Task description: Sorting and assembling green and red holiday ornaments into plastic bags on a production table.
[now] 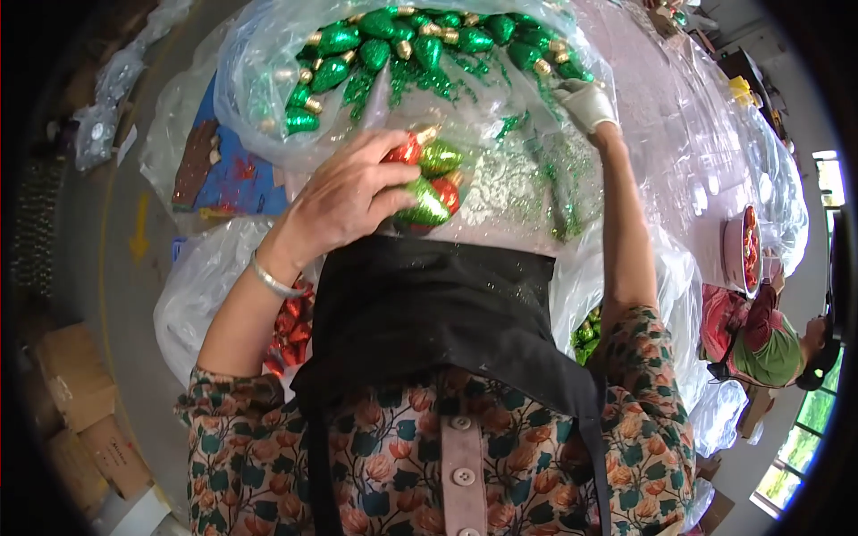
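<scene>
My left hand (344,192), bare with a bracelet at the wrist, curls its fingers over a small cluster of glittery bulb-shaped ornaments. Light green ornaments (427,205) and a red ornament (404,150) show beside the fingers, and one gold cap points up. The palm hides part of the cluster. Out at the far right, my right hand (588,103) wears a white glove. Its fingers close at a dark green ornament (572,68) on the edge of the pile; the fingertips are partly hidden. More dark green ornaments (429,52) with gold caps lie in a clear plastic bag (237,80).
Green glitter (563,192) is scattered over the plastic-covered table. Bags of red ornaments (290,326) and light green ornaments (586,332) flank my apron. A co-worker in green (773,348) sits at right by a white tub (735,250). Cardboard boxes (80,375) stand at lower left.
</scene>
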### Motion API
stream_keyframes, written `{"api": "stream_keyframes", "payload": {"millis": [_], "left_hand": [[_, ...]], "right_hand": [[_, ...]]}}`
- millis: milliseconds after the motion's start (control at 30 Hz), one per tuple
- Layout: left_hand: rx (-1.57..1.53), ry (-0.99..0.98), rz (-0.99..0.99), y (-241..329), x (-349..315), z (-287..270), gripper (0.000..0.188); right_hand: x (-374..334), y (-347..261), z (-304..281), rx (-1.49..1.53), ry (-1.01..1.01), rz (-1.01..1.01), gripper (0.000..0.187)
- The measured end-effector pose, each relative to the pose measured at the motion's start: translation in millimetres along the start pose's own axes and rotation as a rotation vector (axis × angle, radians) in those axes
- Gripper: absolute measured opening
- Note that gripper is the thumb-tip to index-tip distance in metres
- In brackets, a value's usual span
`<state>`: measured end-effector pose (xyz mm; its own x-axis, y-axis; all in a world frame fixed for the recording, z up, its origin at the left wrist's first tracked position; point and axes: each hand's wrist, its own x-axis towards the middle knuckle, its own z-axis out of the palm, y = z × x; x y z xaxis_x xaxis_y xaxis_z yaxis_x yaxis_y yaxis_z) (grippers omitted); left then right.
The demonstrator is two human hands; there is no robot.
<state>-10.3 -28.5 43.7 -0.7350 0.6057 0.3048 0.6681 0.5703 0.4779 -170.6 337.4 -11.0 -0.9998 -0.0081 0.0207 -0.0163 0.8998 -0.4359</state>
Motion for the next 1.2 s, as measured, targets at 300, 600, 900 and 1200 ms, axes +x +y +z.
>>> {"api": "stream_keyframes", "payload": {"millis": [300, 600, 900, 1200], "left_hand": [[-0.077, -0.080, -0.092, -1, 9, -6, 0.034], [-0.128, -0.004, -0.064, -7, 9, -1, 0.033], [-0.082, 0.069, -0.063, -1, 12, 4, 0.041], [0.072, 0.131, -0.062, 4, 16, 11, 0.067]], "right_hand": [[96, -21, 70, -0.227, 0.276, 0.040, 0.034], [51, 1, 34, 0.800, -0.114, 0.156, 0.041], [-120, -165, -28, 0.406, -0.221, -0.444, 0.052], [-128, -197, -19, -0.324, -0.115, -0.435, 0.041]]}}
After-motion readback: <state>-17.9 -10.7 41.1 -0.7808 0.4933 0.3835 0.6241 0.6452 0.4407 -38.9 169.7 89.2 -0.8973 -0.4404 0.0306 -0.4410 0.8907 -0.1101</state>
